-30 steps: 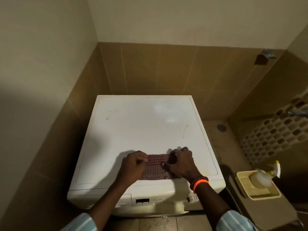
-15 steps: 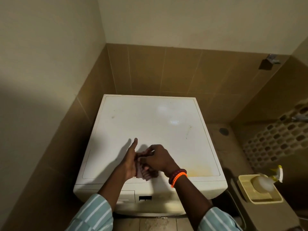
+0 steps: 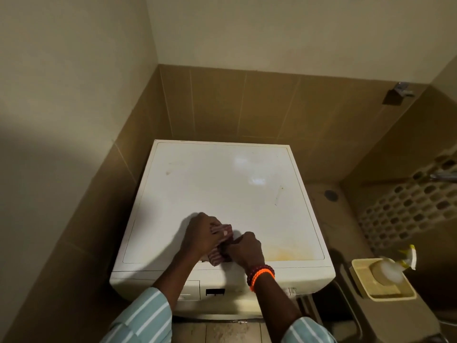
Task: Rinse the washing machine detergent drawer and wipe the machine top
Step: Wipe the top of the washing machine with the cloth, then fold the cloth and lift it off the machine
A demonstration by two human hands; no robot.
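Observation:
A white washing machine stands in a tiled corner; its flat top [image 3: 222, 184] carries faint smudges and a yellowish stain near the front right. A small red-and-white checked cloth [image 3: 220, 243] is folded into a narrow bundle just above the front part of the top. My left hand [image 3: 200, 235] grips its upper end. My right hand [image 3: 246, 251], with red and orange bracelets at the wrist, grips its lower end. The detergent drawer front [image 3: 190, 290] sits closed at the machine's front left.
A cream tray [image 3: 385, 285] holding a white spray bottle [image 3: 390, 267] sits on a low ledge to the right. Tiled walls close in behind and on the left. A floor drain [image 3: 331, 195] lies beside the machine, and a tap [image 3: 403, 89] sticks out of the wall.
The cloth lay spread flat on the top under both hands; it has since been folded up into a narrow bundle held between them. The camera view has shifted slightly.

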